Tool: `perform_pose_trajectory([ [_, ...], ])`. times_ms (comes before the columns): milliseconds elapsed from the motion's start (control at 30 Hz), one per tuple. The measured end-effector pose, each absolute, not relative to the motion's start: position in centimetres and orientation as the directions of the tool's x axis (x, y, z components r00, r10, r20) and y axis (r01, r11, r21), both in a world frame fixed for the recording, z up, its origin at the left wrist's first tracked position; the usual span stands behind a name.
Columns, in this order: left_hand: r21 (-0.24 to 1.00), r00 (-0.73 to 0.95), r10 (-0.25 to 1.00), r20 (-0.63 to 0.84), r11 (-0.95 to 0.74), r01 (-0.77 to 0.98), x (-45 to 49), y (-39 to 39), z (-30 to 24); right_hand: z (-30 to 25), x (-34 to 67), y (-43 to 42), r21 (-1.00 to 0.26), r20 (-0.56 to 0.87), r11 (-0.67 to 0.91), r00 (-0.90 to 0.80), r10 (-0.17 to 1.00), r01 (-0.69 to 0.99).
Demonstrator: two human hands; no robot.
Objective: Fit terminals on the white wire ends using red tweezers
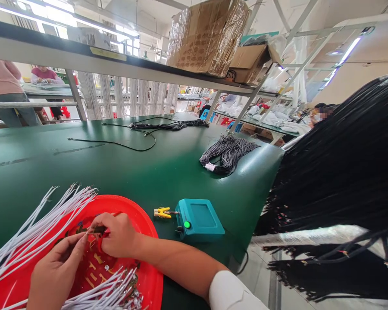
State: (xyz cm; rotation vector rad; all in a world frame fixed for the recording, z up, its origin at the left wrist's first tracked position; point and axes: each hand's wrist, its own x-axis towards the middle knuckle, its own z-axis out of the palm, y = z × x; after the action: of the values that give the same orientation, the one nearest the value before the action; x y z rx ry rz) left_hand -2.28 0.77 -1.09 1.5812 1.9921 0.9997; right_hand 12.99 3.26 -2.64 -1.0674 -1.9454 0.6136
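Note:
Both of my hands are over a red round tray at the near left of a green table. My right hand is closed, pinching a small dark part that I cannot name. My left hand reaches toward the same spot, its fingertips pinched at the part. White cables fan across the tray's left side. More white cables with metal ends lie at its front.
A teal box with a green button and a yellow clip sits right of the tray. A coiled bundle of dark cables and loose black cables lie farther back. A thick mass of black cables hangs at the right. Other people work in the background.

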Motion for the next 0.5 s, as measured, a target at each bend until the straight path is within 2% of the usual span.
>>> perform_pose_trajectory([
  [100,0.745,-0.267,0.963,-0.034,0.203,0.636,-2.07,0.52,-0.74,-2.62,13.35,3.26,-0.372,0.492,0.694,-0.503,0.711,0.617],
  [167,0.716,-0.26,0.965,-0.029,0.201,0.668,-2.14,0.41,-0.87,-2.47,13.47,3.2,-0.232,0.511,0.727,-0.555,0.657,0.646],
  [267,0.674,-0.204,0.979,0.013,0.142,0.725,-2.49,0.39,-1.36,-2.24,13.54,3.12,-0.177,0.524,0.755,-0.589,0.616,0.632],
  [500,0.654,-0.152,0.988,0.025,0.099,0.75,-2.39,0.31,-1.52,-2.01,13.53,3.11,-0.172,0.49,0.746,-0.601,0.632,0.644],
])
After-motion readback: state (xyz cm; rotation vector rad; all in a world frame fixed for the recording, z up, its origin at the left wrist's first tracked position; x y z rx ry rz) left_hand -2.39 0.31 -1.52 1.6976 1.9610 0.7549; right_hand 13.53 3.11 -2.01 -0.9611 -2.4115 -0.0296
